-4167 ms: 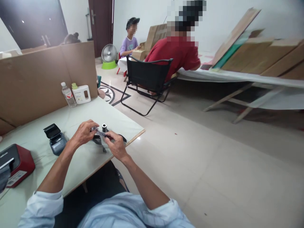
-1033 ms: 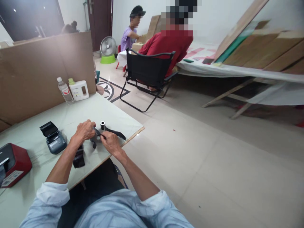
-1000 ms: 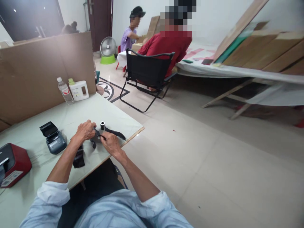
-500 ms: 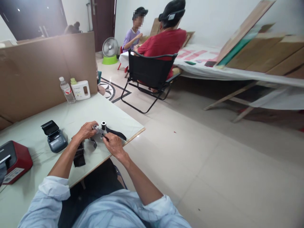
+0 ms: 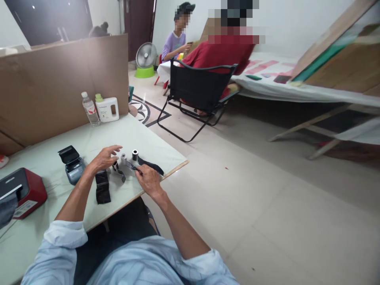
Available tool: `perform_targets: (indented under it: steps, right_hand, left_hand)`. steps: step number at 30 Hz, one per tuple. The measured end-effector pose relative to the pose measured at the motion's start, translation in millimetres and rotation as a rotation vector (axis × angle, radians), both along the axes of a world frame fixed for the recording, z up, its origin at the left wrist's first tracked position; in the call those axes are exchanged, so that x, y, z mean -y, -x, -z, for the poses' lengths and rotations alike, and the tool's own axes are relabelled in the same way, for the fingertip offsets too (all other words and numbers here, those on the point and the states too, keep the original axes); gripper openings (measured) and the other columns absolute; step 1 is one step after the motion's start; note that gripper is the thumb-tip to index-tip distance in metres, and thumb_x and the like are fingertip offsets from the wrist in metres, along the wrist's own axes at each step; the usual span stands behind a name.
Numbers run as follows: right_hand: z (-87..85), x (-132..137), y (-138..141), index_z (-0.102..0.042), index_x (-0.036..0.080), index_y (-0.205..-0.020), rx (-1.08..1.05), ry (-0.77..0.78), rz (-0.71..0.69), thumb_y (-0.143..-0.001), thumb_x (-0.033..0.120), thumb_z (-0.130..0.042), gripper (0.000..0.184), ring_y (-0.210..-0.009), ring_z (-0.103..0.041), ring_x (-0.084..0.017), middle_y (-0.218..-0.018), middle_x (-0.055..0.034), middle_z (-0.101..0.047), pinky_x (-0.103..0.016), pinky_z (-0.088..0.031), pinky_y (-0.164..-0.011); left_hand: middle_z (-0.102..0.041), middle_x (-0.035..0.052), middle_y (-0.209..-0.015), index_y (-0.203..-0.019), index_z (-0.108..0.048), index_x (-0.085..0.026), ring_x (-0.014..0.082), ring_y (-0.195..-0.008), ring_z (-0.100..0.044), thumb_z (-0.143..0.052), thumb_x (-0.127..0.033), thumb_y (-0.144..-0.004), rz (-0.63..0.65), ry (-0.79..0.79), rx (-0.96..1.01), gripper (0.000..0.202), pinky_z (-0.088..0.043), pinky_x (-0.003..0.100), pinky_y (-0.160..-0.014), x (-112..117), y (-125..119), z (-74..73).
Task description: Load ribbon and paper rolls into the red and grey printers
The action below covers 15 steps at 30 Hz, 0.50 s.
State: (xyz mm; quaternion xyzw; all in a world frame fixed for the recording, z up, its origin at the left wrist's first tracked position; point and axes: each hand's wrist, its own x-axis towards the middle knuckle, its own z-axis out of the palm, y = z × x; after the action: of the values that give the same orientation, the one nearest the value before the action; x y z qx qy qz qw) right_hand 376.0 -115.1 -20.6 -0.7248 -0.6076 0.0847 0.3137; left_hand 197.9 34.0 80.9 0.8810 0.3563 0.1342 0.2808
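My left hand is held over the table with its fingers stretched out and apart, holding nothing. Just right of its fingertips stands a small white roll. From that roll a grey strip runs to my right hand, whose fingers are closed on its dark end. Below my left hand is another small roll with a dark curled strip. A black-and-white roll stands behind, with a black strip trailing to the right. A folded black strip lies near my left forearm.
A dark label printer with its lid up and a red-and-black machine stand on the left. A water bottle and white jug stand by the cardboard panel. Two people sit beyond, one in a black chair.
My left hand has let go of the white roll and opened, moving slightly left of it. My right hand still holds the strip end. The whole view has shifted a little.
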Motion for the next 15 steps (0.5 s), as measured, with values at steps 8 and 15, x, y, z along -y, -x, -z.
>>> perform_targets:
  steps: [8, 15]
  right_hand:
    - [6.9, 10.2, 2.2, -0.074, 0.021, -0.109, -0.088, -0.128, 0.004, -0.096, 0.027, -0.06, 0.021, -0.081, -0.065, -0.017, -0.094, -0.0048, -0.072, -0.025, -0.044, -0.071]
    - [-16.3, 42.4, 38.9, -0.074, 0.02, -0.103, -0.208, -0.417, -0.108, -0.102, 0.025, -0.054, 0.02, -0.082, -0.066, -0.02, -0.09, -0.0075, -0.071, -0.032, -0.055, -0.08]
  left_hand:
    - [-0.077, 0.0088, -0.122, -0.122, -0.073, -0.019, 0.0238, -0.112, -0.072, -0.047, -0.014, -0.084, -0.252, -0.188, -0.065, 0.047, -0.053, 0.041, -0.108, 28.9, 82.9, -19.4]
    - [-0.073, 0.012, -0.125, -0.125, -0.068, -0.018, 0.0249, -0.121, -0.066, -0.044, -0.002, -0.082, -0.175, -0.235, -0.144, 0.051, -0.05, 0.043, -0.113, 54.1, 93.4, 37.5]
